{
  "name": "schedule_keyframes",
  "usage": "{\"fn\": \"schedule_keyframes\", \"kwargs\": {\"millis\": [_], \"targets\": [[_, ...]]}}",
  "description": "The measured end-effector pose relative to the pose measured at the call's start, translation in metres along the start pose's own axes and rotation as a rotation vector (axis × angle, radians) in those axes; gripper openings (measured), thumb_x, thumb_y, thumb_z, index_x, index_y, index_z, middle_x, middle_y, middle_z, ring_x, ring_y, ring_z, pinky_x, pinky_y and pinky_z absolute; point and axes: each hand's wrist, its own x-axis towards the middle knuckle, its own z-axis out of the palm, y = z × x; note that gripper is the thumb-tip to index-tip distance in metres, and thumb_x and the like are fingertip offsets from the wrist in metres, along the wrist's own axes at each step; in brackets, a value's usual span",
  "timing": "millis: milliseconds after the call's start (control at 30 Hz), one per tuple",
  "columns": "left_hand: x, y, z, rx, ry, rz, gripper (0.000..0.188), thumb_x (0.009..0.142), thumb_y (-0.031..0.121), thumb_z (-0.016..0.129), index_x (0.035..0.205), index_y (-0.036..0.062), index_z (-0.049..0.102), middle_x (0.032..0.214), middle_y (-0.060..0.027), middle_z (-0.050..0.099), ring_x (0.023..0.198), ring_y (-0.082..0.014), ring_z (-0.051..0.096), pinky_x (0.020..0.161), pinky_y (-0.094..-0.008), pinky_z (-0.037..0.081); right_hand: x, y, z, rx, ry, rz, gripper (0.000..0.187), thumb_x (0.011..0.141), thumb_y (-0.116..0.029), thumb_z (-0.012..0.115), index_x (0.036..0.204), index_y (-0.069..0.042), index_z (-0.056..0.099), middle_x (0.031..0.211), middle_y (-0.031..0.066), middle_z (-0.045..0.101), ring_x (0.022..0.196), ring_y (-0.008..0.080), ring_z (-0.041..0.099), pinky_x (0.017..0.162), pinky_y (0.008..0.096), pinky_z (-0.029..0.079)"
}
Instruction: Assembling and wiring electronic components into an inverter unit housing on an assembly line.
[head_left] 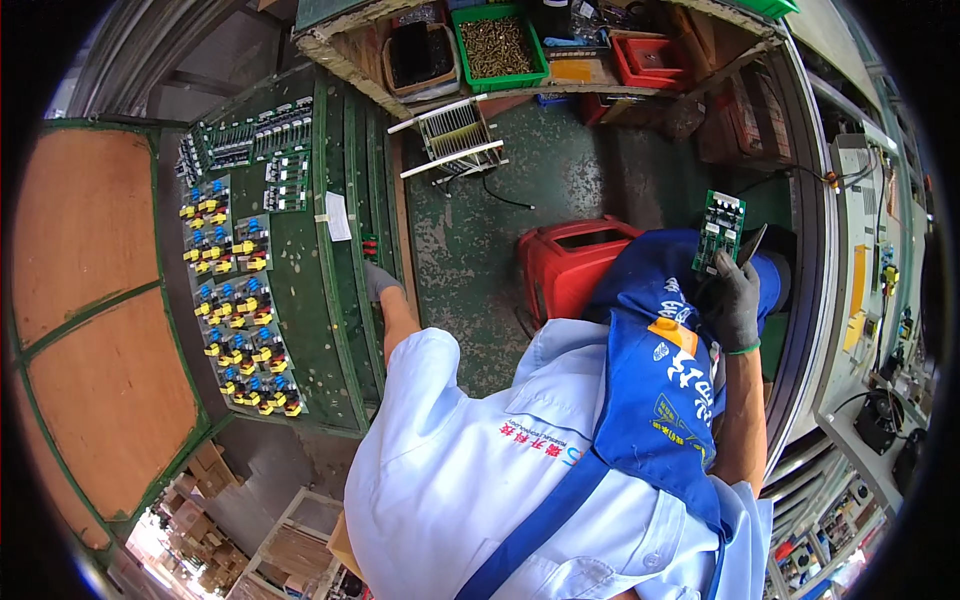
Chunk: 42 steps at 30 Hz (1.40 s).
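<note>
My right hand (737, 305), in a grey glove with a green cuff, is closed on the lower end of a green circuit board (721, 228). The board is held upright and carries white and dark parts. A thin dark piece (755, 243) sticks up beside it; I cannot make out what it is. Out to the left, my gloved left hand (381, 281) is at the edge of a green bench (300, 235), just below a small red item (370, 246). Its fingers are mostly hidden there, so any grip does not show.
Several boards with yellow and blue parts (245, 335) lie on the bench. A white slotted rack (458, 140) stands ahead, beneath a shelf with a green bin of brass screws (499, 46). A red plastic stool (575, 262) is near my body. Another bench (850, 290) runs along the right.
</note>
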Motion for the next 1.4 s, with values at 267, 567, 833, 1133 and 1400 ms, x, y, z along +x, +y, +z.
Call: {"fn": "schedule_keyframes", "kwargs": {"millis": [267, 567, 833, 1133, 1400], "targets": [[-0.015, 0.048, 0.01, 0.065, -0.39, -0.181, 0.058, 0.09, 0.056, 0.056, 0.127, 0.0127, 0.066, 0.133, -0.0087, 0.064, 0.127, -0.0293, 0.058, 0.096, -0.0497, 0.047, -0.003, 0.004, -0.001, 0.116, -0.025, -0.004, 0.027, 0.094, -0.02, 0.07, 0.112, 0.0, 0.065, 0.096, 0.006, 0.071, 0.081, 0.0137, 0.067, 0.075, 0.0281, 0.054], [-0.032, 0.043, 0.038, 0.229, -0.147, -0.143, 0.062, 0.09, 0.055, 0.051, 0.125, 0.0053, 0.061, 0.123, -0.0215, 0.064, 0.116, -0.0422, 0.061, 0.087, -0.0554, 0.05, -0.005, 0.0, 0.005, 0.055, -0.001, -0.042, 0.027, 0.094, -0.018, 0.07, 0.113, 0.0, 0.067, 0.096, 0.0032, 0.07, 0.083, 0.0097, 0.064, 0.077, 0.025, 0.051], [-0.07, 0.063, 0.03, 0.131, -0.075, -0.17, 0.07, 0.085, 0.048, 0.064, 0.133, -0.0021, 0.053, 0.129, -0.0286, 0.06, 0.119, -0.0445, 0.059, 0.099, -0.0544, 0.048, 0.005, 0.009, 0.004, 0.121, 0.006, -0.048, 0.025, 0.093, -0.018, 0.07, 0.111, -0.001, 0.067, 0.094, 0.0037, 0.069, 0.077, 0.0104, 0.063, 0.071, 0.0254, 0.051], [-0.168, 0.026, 0.041, -0.243, -0.328, 0.287, 0.029, 0.092, 0.019, 0.066, 0.113, -0.0025, 0.064, 0.112, -0.0222, 0.07, 0.097, -0.0355, 0.067, 0.085, -0.0479, 0.053, 0.024, 0.011, 0.0, 0.096, -0.017, -0.088, 0.027, 0.091, -0.019, 0.073, 0.111, -0.001, 0.068, 0.092, 0.0024, 0.07, 0.079, 0.0098, 0.062, 0.072, 0.0255, 0.048], [-0.327, 0.187, -0.084, -0.753, -0.913, 0.846, 0.045, 0.089, 0.012, 0.06, 0.13, -0.0053, 0.055, 0.128, -0.0193, 0.06, 0.116, -0.0341, 0.058, 0.104, -0.0407, 0.043, -0.016, -0.009, -0.019, 0.04, 0.006, -0.063, 0.027, 0.094, -0.017, 0.069, 0.114, 0.001, 0.068, 0.097, 0.0035, 0.071, 0.082, 0.0092, 0.064, 0.074, 0.0251, 0.05]]}}
